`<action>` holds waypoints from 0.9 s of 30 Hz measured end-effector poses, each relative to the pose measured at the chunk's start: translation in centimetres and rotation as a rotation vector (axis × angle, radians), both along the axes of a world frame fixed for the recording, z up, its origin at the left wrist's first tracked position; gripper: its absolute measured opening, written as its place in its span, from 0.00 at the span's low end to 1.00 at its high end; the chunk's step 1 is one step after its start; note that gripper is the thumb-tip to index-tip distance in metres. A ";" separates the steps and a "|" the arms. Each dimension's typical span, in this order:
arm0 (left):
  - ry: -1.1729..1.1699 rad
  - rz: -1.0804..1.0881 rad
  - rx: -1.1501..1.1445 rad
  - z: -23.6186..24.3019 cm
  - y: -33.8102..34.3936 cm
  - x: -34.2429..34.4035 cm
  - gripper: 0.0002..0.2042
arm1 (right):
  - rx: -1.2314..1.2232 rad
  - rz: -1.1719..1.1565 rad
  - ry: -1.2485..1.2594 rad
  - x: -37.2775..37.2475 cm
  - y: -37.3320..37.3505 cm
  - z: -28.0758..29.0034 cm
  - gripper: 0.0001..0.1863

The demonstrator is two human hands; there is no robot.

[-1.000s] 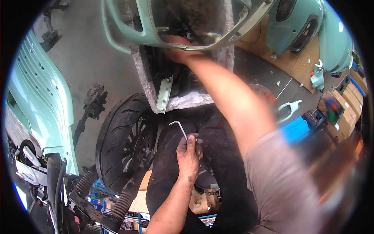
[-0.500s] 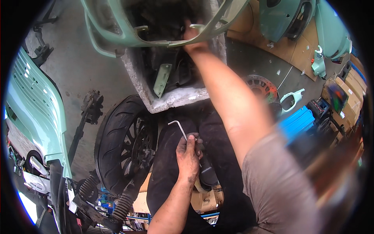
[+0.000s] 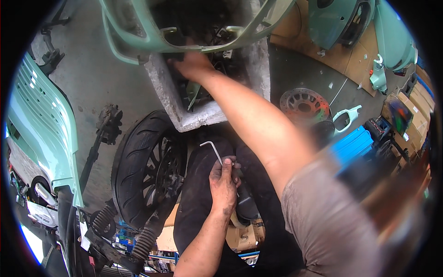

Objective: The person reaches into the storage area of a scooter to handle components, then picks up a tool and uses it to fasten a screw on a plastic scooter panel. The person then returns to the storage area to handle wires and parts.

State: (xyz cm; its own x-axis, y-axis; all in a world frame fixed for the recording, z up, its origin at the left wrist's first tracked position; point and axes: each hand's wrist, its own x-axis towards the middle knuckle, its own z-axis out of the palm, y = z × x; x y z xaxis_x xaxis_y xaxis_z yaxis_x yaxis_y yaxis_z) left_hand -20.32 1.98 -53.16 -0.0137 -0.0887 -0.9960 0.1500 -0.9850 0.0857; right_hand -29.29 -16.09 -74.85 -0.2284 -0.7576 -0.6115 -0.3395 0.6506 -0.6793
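Observation:
Above my thighs, my left hand [image 3: 224, 182] is closed round an L-shaped hex key [image 3: 213, 151], whose bent end points up and left. My right hand [image 3: 193, 66] reaches down into a worn white foam box [image 3: 217, 114]. Its thumb and a finger look stretched apart, with nothing visible between them; the rest is blurred and partly behind the mint-green scooter body panel [image 3: 203, 50] above the box. Dark parts lie inside the box, and a greenish flat piece [image 3: 194, 93] shows under my right wrist.
A black-tyred wheel [image 3: 134, 175] stands left of my legs. A brake disc [image 3: 304, 105], a small green frame piece [image 3: 347, 118] and a blue plastic part [image 3: 353, 147] lie to the right. Large green panels [image 3: 341, 21] rest on cardboard at upper right; a ribbed green panel [image 3: 50, 134] stands left.
My right hand has moved left and slightly nearer inside the foam box, now covering part of the greenish piece. The piece appears shifted or turned. My left hand holds the hex key almost still.

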 end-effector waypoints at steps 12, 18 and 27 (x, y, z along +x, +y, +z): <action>-0.004 0.006 0.011 0.0 -0.1 -0.1 0.15 | -0.163 0.419 -0.057 3.0 5.5 4.1 0.36; -0.006 -0.011 0.016 0.1 -0.1 -0.3 0.13 | -0.238 0.559 -0.096 0.7 4.5 0.8 0.30; -0.008 -0.032 0.004 0.3 -0.6 -0.4 0.15 | -0.086 0.251 0.576 -6.1 0.0 -5.9 0.12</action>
State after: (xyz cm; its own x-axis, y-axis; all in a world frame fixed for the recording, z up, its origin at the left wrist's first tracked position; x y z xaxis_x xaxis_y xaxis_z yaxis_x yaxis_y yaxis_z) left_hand -20.69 1.35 -52.89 -0.0083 -0.0842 -0.9964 0.1173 -0.9896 0.0827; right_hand -35.43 -16.10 -80.70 -0.3119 -0.8715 -0.3783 -0.8012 0.4553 -0.3882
